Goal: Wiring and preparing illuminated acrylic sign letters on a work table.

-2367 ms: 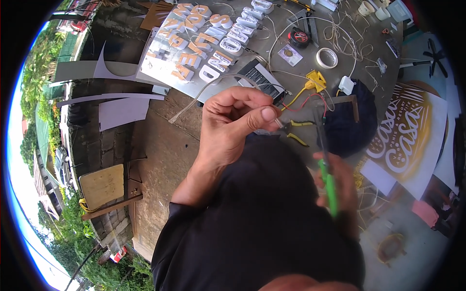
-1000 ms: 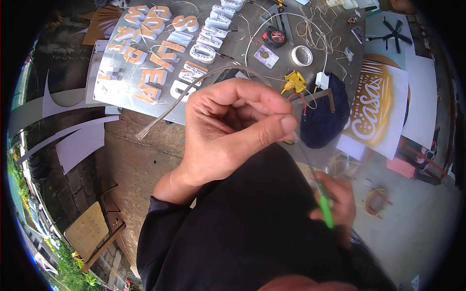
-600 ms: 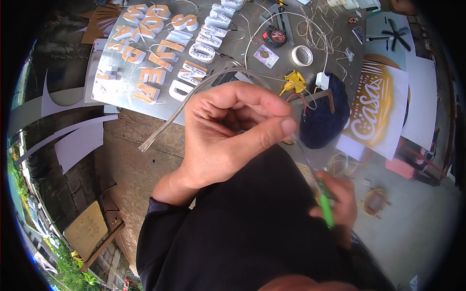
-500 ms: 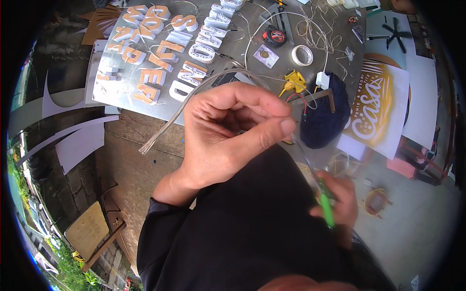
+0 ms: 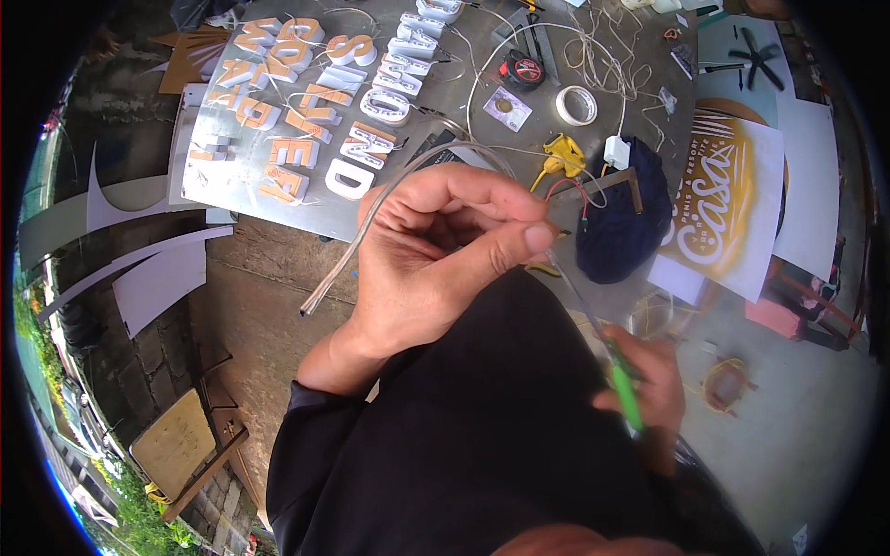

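My left hand [image 5: 436,255] is raised in the middle, thumb and forefinger pinched together. A clear-sheathed cable [image 5: 344,264] arches over this hand, its cut end hanging left of the wrist; the part at my fingertips is mostly hidden. My right hand [image 5: 656,372], lower and to the right, is closed around a green-handled tool [image 5: 626,397]. From there a thin greyish length [image 5: 582,301] slants up to the left fingertips. Blur hides whether it is a blade or a strand of the cable.
Several channel letters [image 5: 386,107] lie on the metal table [image 5: 311,221], with a tape measure [image 5: 522,70], a masking tape roll [image 5: 577,107] and tangled wire [image 5: 593,57]. A dark blue cloth [image 5: 619,236] hangs near its edge. Right of it is a yellow-white sign [image 5: 728,208].
The cable's loose end has swung right, closer to my left wrist. Both hands keep nearly the same pose, and the surroundings have shifted slightly in the picture.
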The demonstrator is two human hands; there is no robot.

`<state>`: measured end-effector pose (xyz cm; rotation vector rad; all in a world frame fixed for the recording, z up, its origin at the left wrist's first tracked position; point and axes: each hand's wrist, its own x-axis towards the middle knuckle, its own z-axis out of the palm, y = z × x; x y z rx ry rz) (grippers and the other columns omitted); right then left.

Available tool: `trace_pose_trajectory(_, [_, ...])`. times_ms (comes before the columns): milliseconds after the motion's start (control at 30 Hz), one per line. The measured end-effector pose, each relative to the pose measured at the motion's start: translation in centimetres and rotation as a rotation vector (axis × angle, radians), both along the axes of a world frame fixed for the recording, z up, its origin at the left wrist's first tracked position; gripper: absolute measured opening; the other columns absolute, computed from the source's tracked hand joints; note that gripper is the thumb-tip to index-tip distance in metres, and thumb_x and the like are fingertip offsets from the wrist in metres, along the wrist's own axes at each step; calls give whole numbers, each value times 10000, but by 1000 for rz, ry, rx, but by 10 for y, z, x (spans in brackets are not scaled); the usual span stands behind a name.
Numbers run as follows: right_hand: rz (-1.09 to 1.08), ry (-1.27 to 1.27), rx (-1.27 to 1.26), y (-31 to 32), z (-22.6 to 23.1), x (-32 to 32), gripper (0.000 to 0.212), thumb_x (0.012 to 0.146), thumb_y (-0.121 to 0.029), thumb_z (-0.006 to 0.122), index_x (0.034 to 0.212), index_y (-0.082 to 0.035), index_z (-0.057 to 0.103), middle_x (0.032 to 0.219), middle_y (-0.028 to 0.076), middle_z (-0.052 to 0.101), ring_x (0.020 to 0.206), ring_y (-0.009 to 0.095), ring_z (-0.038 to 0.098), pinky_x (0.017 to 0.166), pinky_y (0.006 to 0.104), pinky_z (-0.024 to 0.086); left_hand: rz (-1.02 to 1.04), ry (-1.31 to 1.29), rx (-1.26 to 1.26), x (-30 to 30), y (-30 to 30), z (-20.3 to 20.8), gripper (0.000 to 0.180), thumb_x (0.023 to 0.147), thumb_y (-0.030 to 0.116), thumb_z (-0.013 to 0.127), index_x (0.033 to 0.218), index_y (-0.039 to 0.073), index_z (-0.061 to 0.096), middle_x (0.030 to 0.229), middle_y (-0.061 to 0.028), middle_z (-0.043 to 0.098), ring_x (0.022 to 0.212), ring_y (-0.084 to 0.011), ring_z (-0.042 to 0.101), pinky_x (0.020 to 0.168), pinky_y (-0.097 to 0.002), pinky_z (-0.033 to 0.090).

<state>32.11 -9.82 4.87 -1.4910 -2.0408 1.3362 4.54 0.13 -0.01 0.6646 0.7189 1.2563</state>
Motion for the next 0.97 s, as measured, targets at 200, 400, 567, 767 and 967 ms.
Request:
trace_pose_trajectory(200, [-18, -31, -61, 0, 2, 0, 768, 726, -390, 892, 1266, 69, 596, 696, 112, 592, 558, 233, 601, 563, 319, 464, 0, -10, 19, 3, 0, -9, 130, 846, -91, 724, 926, -6, 665, 839, -146, 730, 778, -189, 711, 723, -306, 580])
trace_pose_trajectory(400, [-23, -1, -26, -1, 1, 0, 759, 726, -401, 889, 1257, 61, 603, 668, 106, 576, 537, 233, 581, 551, 321, 452, -20, -59, 33, 3, -2, -11, 146, 845, -92, 720, 938, 2, 659, 832, -147, 728, 793, -209, 717, 715, -316, 576])
trace_pose_trajectory(567, [-2, -70, -9, -3, 3, 1, 736, 722, -395, 892, 1242, 47, 616, 651, 106, 567, 533, 228, 590, 551, 317, 455, -35, -107, 27, 2, -2, -14, 139, 847, -76, 725, 935, 8, 659, 821, -148, 731, 798, -205, 719, 711, -306, 571])
trace_pose_trajectory(767, [41, -123, -98, 5, 11, -5, 756, 715, -385, 898, 1273, 33, 607, 712, 115, 632, 577, 236, 641, 578, 311, 486, -28, -54, 18, 4, 1, -16, 132, 848, -70, 726, 940, 9, 672, 850, -148, 730, 835, -209, 718, 765, -327, 570])
trace_pose_trajectory(967, [-92, -38, -152, -9, 1, 20, 854, 733, -503, 862, 1371, -23, 559, 1032, 216, 708, 930, 319, 738, 803, 308, 537, -40, -238, 59, -8, 14, -46, 185, 877, -76, 710, 1045, -2, 690, 972, -157, 751, 934, -238, 737, 848, -316, 585])
